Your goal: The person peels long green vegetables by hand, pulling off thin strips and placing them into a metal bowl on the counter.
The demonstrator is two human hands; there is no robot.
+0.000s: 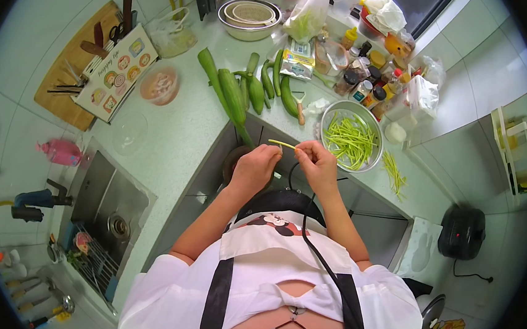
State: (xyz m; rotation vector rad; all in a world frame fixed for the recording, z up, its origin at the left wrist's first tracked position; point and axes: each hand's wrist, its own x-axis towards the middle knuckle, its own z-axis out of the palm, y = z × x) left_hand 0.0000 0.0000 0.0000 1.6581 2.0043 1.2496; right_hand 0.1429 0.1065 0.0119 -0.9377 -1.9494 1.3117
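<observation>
Above the counter's inner corner, my right hand [317, 165] pinches one end of a thin green stem [282, 143]. The stem's other end points left, passing just over the fingertips of my left hand [256, 170]. Those left fingers are pressed together, and I cannot make out what, if anything, is between them. To the right of my right hand stands a round metal bowl [324, 117] with many short green stem pieces [351, 142] in it. A small heap of longer thin stems [394, 174] lies on the counter beside the bowl.
Long green gourds [231, 96], green peppers [286, 94] and a wooden-handled peeler [300, 109] lie beyond my hands. Jars and bottles [368, 82] crowd the back right. A sink [108, 201] is at left; a pink bowl [159, 85] and knife rack [117, 71] stand behind it.
</observation>
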